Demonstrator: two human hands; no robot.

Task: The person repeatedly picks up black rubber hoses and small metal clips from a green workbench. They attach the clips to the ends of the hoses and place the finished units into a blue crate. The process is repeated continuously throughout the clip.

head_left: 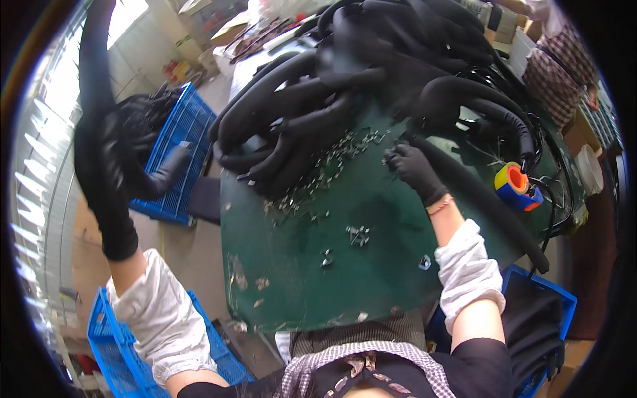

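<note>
At the far left, my left hand (106, 172) in a black glove is raised over the table's side. It is closed round a black foam tube (97, 60) that rises past the top edge; black on black hides the fingers. Over the green table (285, 285), my right hand (417, 174), also gloved in black, has its fingers curled together beside the end of another black foam tube (474, 192) that slants toward the near right. What its fingertips hold is hidden. Small metal clips (338, 156) lie scattered left of it, with a little cluster of clips (357, 235) nearer me.
A big heap of black foam tubes (292, 86) covers the table's far half. On the right stands a blue tape dispenser (517, 189). Blue crates (174, 159) stand at the left, with another blue crate (569, 308) at the near right. Another person's checked clothing (557, 73) shows at the far right.
</note>
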